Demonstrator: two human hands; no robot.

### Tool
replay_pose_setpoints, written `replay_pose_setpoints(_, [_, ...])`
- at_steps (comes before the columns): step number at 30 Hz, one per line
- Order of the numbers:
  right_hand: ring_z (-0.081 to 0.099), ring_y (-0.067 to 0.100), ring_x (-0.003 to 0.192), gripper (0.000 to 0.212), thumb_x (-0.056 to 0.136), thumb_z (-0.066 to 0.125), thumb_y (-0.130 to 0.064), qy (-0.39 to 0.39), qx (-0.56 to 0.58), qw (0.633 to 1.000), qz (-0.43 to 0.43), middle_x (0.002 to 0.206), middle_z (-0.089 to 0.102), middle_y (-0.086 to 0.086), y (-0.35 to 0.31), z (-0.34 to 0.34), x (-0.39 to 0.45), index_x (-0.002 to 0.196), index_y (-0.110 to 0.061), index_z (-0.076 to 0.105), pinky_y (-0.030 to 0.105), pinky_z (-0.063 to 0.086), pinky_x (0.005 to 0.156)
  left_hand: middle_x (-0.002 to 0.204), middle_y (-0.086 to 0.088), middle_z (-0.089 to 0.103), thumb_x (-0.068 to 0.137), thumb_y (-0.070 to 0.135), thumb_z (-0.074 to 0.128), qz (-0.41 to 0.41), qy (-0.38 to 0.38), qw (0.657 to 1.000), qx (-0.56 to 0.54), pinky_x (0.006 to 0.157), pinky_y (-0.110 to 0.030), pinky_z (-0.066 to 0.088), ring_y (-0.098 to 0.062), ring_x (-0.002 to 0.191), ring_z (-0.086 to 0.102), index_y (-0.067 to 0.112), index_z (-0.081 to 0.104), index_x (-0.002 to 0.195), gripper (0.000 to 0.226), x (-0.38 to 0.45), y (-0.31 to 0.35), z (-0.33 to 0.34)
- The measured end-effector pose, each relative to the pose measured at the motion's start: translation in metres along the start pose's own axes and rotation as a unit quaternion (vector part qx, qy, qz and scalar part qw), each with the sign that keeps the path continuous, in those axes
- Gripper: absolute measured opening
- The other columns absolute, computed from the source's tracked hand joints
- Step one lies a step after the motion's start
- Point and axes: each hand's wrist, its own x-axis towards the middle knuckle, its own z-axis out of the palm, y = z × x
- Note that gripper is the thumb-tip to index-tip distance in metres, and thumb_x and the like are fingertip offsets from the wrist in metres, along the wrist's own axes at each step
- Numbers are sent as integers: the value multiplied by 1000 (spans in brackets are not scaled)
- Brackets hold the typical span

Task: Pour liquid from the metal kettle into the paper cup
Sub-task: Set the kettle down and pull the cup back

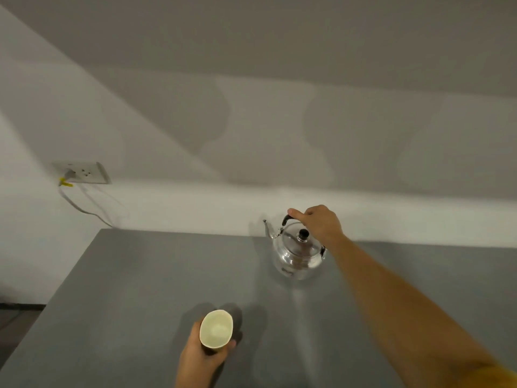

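We looked down at a grey table (140, 289) set against a white wall. Our right hand (319, 222) reached far forward and closed over the black handle (286, 219) of a shiny metal kettle (296, 256). The kettle stood upright on the table directly under that hand, its thin spout (267, 228) pointing away to the hand's left, and its lid carried a black knob (303, 234). Close to our body, our left hand (201, 357) wrapped around a pale paper cup (216, 329), fingers curled round its side. The cup's open mouth faced up toward us; we could not tell whether anything was inside it. The cup sat well apart from the kettle, nearer and to the left of the right hand. Far beyond the left hand, a wall socket (84, 172) held a plug with a cord (81, 208) trailing down.
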Motion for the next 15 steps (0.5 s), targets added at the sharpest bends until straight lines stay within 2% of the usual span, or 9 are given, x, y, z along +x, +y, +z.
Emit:
replay_pose_setpoints(5, [41,19,46,66,71,64,-71,8,20,999,24,39,35,-5,7,5,17,46,-17,36,31,33,49,93,29,73,55,18,100,2,4,1000,-1,77,-27,52,10,88,68,41,62,112,72,2,-4,2])
replay_pose_setpoints(11, [45,16,49,63,78,65,-67,-9,16,1000,20,45,42,-3,13,17,23,47,-17,41,31,34,50,97,29,72,55,23,100,7,12,1000,3,77,-26,51,4,93,69,45,62,113,72,0,-2,1])
replay_pose_setpoints(15, [44,15,49,61,80,64,-64,-12,19,1000,17,45,43,-4,18,22,23,49,-17,43,31,33,49,97,27,74,56,26,98,12,7,1000,9,78,-26,52,8,92,67,48,62,111,70,0,-3,0])
